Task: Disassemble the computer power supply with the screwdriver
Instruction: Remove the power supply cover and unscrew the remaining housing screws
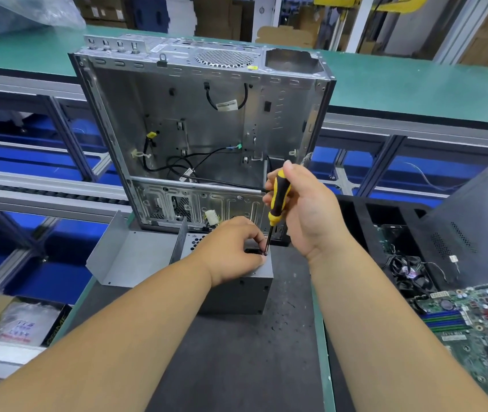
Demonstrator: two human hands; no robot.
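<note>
— What's on the bench, from the head view?

— A grey metal power supply box (237,292) sits on the dark work mat (237,367), near the mat's far edge. The right hand (305,209) grips a yellow-and-black-handled screwdriver (278,197) held nearly upright, its tip down at the box's top right corner. The left hand (231,248) rests on top of the box, fingers curled and pinching at the shaft just by the tip.

— What crowds them?

— Directly behind stands an open, stripped silver computer case (201,129) with loose black cables (177,168) inside; its lower edge is just beyond the box. A bent grey sheet-metal cover (126,260) lies touching the box's left side and overhangs the mat's left edge. To the right, beyond the green bench strip (324,352), a green circuit board (480,322) lies beside a black tray (364,221) holding a small fan with tangled wires (409,275), and a dark case panel (480,227) leans above them.

— Any room to move?

— The mat is open in front of the box, between the two forearms, and to its right up to the green strip. Blue shelving (28,162) drops away on the left.
</note>
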